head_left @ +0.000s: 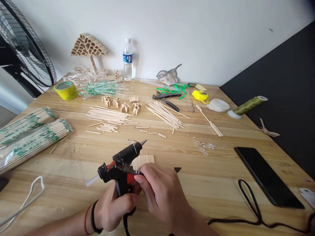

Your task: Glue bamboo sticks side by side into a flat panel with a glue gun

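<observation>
L hand [115, 205]: fingers closed fully round the grip of the black hot-glue gun [124, 156], body just above those fingers, nozzle [143, 142] up and to the right, glue stick [92, 180] protruding to their upper left. R hand [159, 193]: thumb and forefinger pinched tight on a slim knife [126, 169], tip laid on the gun body just left of the fingertips, directly above the L knuckles; a glued stick panel [144, 160] lies flat just beyond them. Risk (est.): blade slipping off smooth plastic could cut the L fingers; tilting the gun could bring the nozzle, if hot, onto skin or panel.

Ref glue gun [121, 164], over desk [197, 190]: stick mat [146, 160] just behind; phone [265, 177] R; stick bundles [29, 137] L; bottle [127, 60] far behind.
</observation>
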Action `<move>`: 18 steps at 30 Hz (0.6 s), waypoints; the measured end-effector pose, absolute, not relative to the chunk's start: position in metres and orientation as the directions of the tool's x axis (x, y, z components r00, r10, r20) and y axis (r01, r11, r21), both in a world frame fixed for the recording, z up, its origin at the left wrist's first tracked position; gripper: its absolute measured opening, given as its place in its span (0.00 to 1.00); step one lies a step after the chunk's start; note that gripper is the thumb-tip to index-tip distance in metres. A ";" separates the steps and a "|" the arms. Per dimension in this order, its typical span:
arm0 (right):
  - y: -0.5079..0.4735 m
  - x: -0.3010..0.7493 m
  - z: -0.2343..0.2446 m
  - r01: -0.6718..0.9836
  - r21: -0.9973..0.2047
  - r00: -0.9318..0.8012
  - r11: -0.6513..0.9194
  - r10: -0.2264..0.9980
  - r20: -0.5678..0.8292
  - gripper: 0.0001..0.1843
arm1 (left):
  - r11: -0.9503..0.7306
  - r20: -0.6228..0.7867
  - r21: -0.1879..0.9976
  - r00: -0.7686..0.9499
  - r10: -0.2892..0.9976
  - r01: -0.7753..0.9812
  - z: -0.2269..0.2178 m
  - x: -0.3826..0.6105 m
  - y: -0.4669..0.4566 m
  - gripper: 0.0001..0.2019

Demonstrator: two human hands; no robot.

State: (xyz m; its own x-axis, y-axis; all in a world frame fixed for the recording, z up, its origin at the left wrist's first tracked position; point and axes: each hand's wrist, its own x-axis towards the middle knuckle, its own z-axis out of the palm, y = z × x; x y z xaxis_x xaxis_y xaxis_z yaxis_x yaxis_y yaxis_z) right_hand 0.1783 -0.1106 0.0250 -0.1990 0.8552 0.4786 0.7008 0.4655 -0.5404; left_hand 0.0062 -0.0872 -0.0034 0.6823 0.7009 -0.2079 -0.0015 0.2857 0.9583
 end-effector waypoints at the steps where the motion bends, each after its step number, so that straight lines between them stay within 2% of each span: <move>1: -0.111 0.179 0.026 0.693 -0.546 -0.205 0.471 0.855 0.477 0.20 | 0.282 -0.209 0.959 0.685 0.698 0.006 -0.003 0.006 -0.088 0.10; 7: -0.114 0.178 0.030 0.666 -0.565 -0.225 0.488 0.852 0.472 0.18 | 0.272 -0.243 0.960 0.669 0.702 0.063 0.005 0.007 -0.085 0.11; 18: -0.113 0.176 0.027 0.742 -0.541 -0.134 0.395 0.879 0.457 0.19 | 0.279 -0.231 0.959 0.692 0.684 0.044 -0.004 0.006 -0.083 0.09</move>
State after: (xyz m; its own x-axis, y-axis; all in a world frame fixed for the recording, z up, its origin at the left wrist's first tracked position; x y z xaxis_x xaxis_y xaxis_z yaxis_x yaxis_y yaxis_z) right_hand 0.1761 -0.1131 0.0272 -0.1340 0.8794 0.4569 0.7424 0.3945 -0.5414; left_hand 0.0056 -0.0834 -0.0036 0.6918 0.6841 -0.2308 0.0439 0.2793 0.9592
